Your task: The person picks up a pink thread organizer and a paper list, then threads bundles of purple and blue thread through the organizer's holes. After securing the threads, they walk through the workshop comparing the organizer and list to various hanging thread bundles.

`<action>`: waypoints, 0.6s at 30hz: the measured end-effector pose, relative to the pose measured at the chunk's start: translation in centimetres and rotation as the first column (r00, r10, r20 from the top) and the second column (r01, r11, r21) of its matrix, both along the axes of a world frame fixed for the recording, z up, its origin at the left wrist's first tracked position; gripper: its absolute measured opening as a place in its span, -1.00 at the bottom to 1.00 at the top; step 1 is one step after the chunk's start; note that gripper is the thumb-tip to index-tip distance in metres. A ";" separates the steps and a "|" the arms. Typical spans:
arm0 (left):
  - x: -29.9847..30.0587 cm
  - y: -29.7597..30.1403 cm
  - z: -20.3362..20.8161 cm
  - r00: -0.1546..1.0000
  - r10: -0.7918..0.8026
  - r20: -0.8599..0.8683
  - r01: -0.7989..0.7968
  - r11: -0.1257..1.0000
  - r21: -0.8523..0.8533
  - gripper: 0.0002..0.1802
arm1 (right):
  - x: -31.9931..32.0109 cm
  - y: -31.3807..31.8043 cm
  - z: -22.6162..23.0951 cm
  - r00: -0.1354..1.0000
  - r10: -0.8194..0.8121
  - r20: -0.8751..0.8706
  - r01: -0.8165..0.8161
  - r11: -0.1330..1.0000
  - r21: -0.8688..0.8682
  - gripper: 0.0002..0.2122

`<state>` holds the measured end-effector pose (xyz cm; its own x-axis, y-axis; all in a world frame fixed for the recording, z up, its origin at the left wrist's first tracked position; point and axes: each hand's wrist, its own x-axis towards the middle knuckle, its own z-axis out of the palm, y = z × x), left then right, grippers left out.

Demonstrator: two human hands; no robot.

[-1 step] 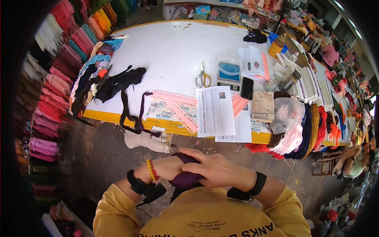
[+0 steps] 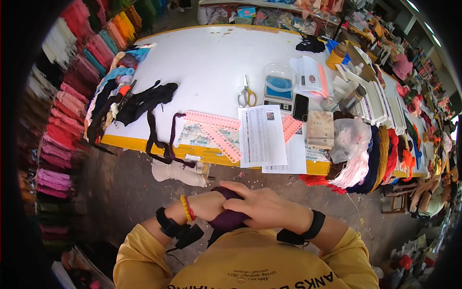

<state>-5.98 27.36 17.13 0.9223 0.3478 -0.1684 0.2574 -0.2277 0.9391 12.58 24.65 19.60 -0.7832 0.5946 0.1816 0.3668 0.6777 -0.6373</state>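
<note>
Where the right grip (image 2: 264, 206) curls closed over it, a deep-purple bundle (image 2: 229, 221), rounded, left grip (image 2: 210, 205) partly hidden, hold unclear.

Floor (image 2: 120, 192): grey, flecked | Table (image 2: 202, 62): white, yellow-edged | Ceiling lights (image 2: 412, 6): lit, upper right

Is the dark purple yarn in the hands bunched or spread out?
Bunched: the yarn makes a compact wad at the left hand, partly covered by the right hand.

A dark purple bundle (image 2: 228, 221) curves; partly hidden, between the hands (image 2: 263, 207).
</note>
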 end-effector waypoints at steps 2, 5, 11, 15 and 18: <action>0.6 -0.1 0.8 0.998 0.032 -0.063 -0.035 0.998 -0.047 -0.67 | 0.7 0.1 0.2 0.994 -0.012 0.108 0.019 0.998 -0.063 -0.64; 0.8 -0.7 0.6 0.952 0.299 0.071 -0.295 0.954 -0.059 -0.76 | 1.8 0.6 -0.4 0.991 -0.061 -0.120 0.031 0.971 -0.238 -0.69; 1.1 0.6 0.8 0.602 0.740 0.300 -0.477 0.635 -0.608 -0.69 | 3.1 2.3 -2.1 0.810 -0.255 -0.528 0.092 0.945 -0.314 -0.63; 2.8 2.2 1.0 0.456 0.827 0.329 -0.190 0.452 -0.871 -0.66 | 3.3 2.4 -3.2 0.753 -0.570 -0.329 -0.148 0.340 -0.929 -0.37; 1.9 4.8 0.9 0.550 0.794 0.259 -0.217 0.436 -0.873 -0.70 | 3.5 2.7 -4.0 0.873 -0.449 -0.191 -0.179 0.070 -0.981 -0.26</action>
